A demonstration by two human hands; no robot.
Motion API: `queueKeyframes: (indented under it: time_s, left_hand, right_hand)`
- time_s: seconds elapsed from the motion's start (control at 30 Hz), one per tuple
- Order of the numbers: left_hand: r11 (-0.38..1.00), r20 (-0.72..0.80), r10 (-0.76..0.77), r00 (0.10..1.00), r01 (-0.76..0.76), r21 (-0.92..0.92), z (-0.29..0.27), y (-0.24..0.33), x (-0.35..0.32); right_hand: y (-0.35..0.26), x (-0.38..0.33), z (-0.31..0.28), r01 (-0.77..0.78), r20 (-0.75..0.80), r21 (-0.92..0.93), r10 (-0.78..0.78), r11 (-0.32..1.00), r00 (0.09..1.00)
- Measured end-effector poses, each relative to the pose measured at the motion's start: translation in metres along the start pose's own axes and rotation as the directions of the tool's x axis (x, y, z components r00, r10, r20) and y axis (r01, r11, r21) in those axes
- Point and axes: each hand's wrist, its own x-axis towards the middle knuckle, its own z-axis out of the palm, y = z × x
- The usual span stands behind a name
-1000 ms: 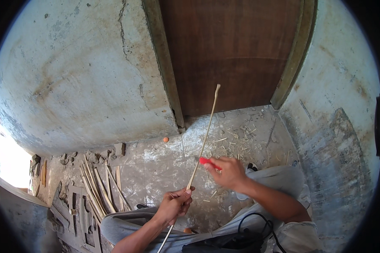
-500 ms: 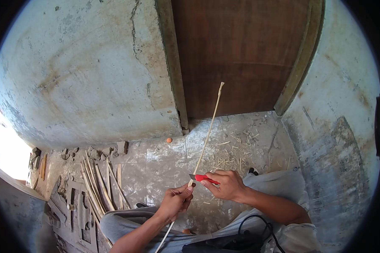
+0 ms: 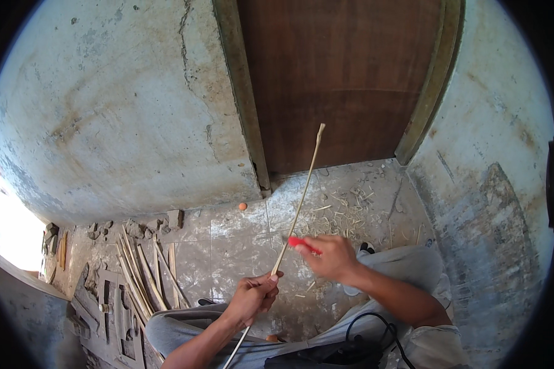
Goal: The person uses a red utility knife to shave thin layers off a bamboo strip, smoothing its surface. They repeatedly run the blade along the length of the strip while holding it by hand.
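Observation:
My left hand (image 3: pixel 252 296) is closed around a long, thin bamboo strip (image 3: pixel 300 205), which slants up and away to a knobby far end. Its near end passes under the hand, over my trouser leg. In my right hand (image 3: pixel 331 259) is a red utility knife (image 3: pixel 303 244). The knife's blade lies against the strip, a short way beyond my left hand. The fingers of the right hand wrap the handle; blur hides part of their grip.
Curled shavings (image 3: pixel 345 212) litter the floor before the brown door (image 3: pixel 338 86). Several bamboo strips (image 3: pixel 143 277) lie at left beside a carved wooden panel (image 3: pixel 114 313). Broken rubble (image 3: pixel 138 229) and a small orange ball (image 3: pixel 242 206) sit along the wall. A black cable (image 3: pixel 375 317) crosses my lap.
My right hand has slid the knife a little farther up the strip, away from my left hand. The left hand keeps its hold, and the view has shifted slightly.

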Motion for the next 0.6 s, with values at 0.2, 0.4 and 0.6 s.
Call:
queueKeyframes:
  time_s: [0.2,0.4,0.6]
  left_hand:
    - [0.997,0.045,-0.073,0.996,0.072,0.009,0.002,-0.002,-0.011]
    - [1.0,-0.039,0.019,0.999,-0.018,0.005,-0.004,-0.002,0.004]
    - [0.999,-0.027,0.021,0.999,-0.022,-0.03,-0.009,-0.001,0.002]
  right_hand:
    - [0.016,0.023,-0.031,-0.176,0.026,-0.009,0.176,0.984,0.984]
    - [-0.019,-0.01,-0.004,0.0,0.149,0.109,-0.017,0.994,0.989]
    - [-0.023,-0.009,0.001,0.082,0.084,0.065,-0.088,0.994,0.993]
